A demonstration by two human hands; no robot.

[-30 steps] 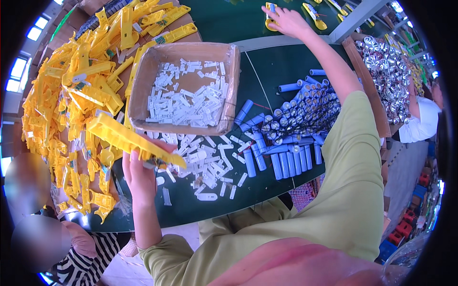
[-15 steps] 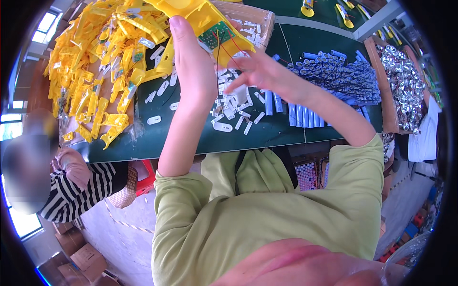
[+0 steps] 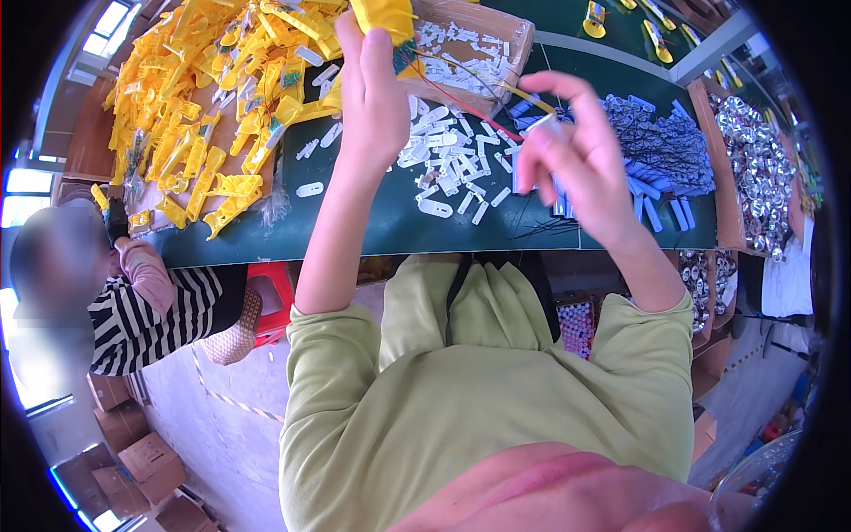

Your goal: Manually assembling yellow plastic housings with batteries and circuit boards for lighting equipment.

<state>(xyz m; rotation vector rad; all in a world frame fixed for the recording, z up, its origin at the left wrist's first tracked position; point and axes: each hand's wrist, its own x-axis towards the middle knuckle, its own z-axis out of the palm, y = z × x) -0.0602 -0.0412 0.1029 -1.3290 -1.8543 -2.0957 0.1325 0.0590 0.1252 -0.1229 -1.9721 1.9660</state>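
My left hand (image 3: 377,102) is raised above the far side of the bench, gripping a yellow plastic housing (image 3: 383,13). A green circuit board (image 3: 404,58) sits at the housing's lower right edge. Thin wires (image 3: 461,102), red and dark, stretch rightward from the board to my right hand (image 3: 576,151). That hand's fingers are curled, with the thumb and fingers closed around the wire ends. A small pale patch shows at the fingertips, too unclear to name. Under my hands lie loose white plastic parts (image 3: 448,151).
Yellow housings (image 3: 177,115) are heaped on the left. A cardboard box (image 3: 523,44) of white parts stands behind. Blue cylindrical cells with black wires (image 3: 665,151) lie on the right, beside a box of shiny round parts (image 3: 749,168). A person in striped clothing (image 3: 164,306) sits at left.
My right hand has moved right, away from the housing, and its fingers have closed on the wires, which now stretch across. The housing has turned in my left hand, and the view has shifted slightly.
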